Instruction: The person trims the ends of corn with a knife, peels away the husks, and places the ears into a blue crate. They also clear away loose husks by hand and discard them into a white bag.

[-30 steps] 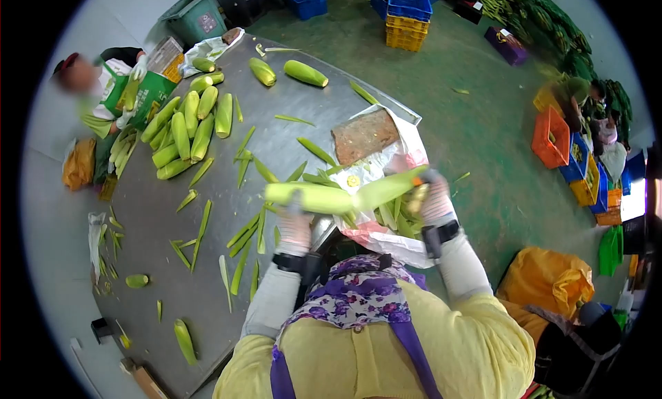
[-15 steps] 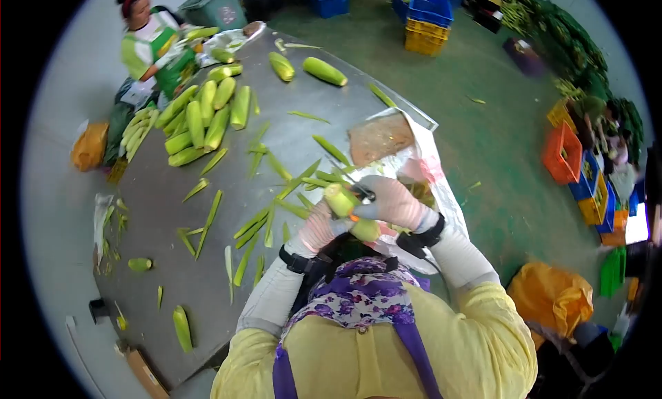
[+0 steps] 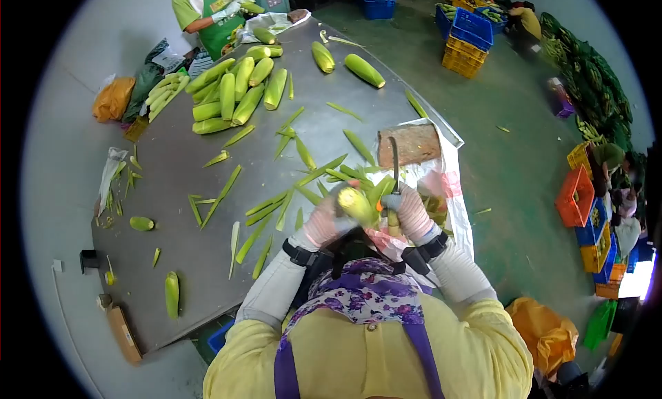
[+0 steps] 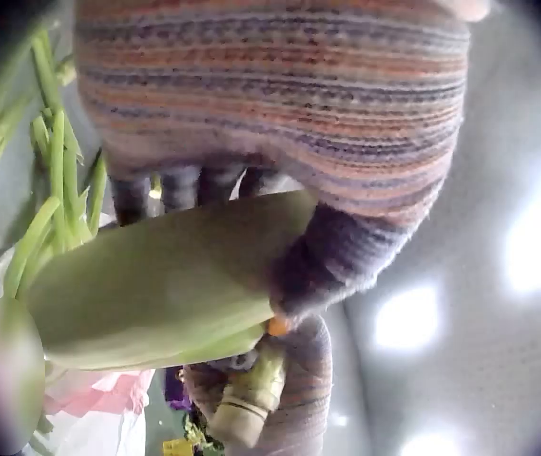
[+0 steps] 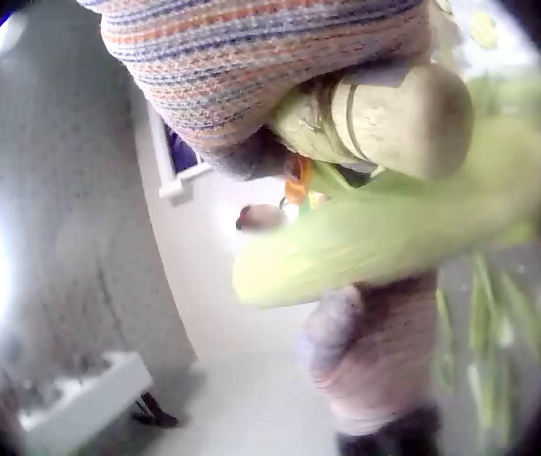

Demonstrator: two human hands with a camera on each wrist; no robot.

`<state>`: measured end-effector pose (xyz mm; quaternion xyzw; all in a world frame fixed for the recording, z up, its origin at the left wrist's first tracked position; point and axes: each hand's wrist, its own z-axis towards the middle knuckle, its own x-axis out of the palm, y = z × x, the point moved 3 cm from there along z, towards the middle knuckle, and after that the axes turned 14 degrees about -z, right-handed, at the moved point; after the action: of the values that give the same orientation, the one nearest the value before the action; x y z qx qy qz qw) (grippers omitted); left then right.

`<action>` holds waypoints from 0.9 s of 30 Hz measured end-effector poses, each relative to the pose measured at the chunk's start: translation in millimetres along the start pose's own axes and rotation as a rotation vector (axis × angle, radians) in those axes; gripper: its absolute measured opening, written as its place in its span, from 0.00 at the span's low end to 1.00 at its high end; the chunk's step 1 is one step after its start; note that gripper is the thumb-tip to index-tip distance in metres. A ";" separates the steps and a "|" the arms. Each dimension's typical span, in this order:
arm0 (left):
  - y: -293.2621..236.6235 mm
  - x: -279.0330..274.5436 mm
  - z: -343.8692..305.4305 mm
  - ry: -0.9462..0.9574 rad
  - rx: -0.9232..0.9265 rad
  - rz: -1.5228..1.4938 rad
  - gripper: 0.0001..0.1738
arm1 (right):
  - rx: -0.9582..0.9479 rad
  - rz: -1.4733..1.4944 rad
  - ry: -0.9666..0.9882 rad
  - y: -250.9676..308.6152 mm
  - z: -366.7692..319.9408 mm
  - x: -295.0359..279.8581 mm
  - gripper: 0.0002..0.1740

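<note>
In the head view my gloved left hand [image 3: 322, 223] grips an ear of corn [image 3: 355, 206] in green husk, its pale end facing up. The left wrist view shows that hand's thumb and fingers around the husk [image 4: 156, 275]. Beside the ear, my gloved right hand [image 3: 415, 216] holds a knife by its wooden handle [image 5: 399, 119]; the dark, narrow blade [image 3: 395, 154] points away from me. An orange piece [image 4: 279, 326] shows by the right thumb. Loose husk leaves [image 3: 345, 171] lie just past both hands.
A brown block [image 3: 410, 145] lies on a white sack [image 3: 452, 175] at the metal table's right edge. A pile of corn [image 3: 231, 95] sits further back, near a person in a green apron [image 3: 214, 20]. Stacked crates [image 3: 465, 54] stand on the floor.
Earlier the ear lay crosswise between my hands, with husk out to the right; then both hands met at its end. Now they are slightly apart, the blade pointing away. The head view has turned.
</note>
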<state>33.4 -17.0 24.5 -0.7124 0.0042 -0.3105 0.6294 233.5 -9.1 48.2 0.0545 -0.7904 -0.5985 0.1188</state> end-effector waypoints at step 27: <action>185.4 -84.2 -524.4 -1.976 -0.260 -0.850 0.26 | -0.246 -1.532 0.146 -56.0 56.5 -118.8 0.25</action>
<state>-198.0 -491.0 -171.2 -0.6519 -0.7192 0.2110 0.1150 330.7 55.2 -34.5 0.6107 -0.4505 -0.5921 -0.2709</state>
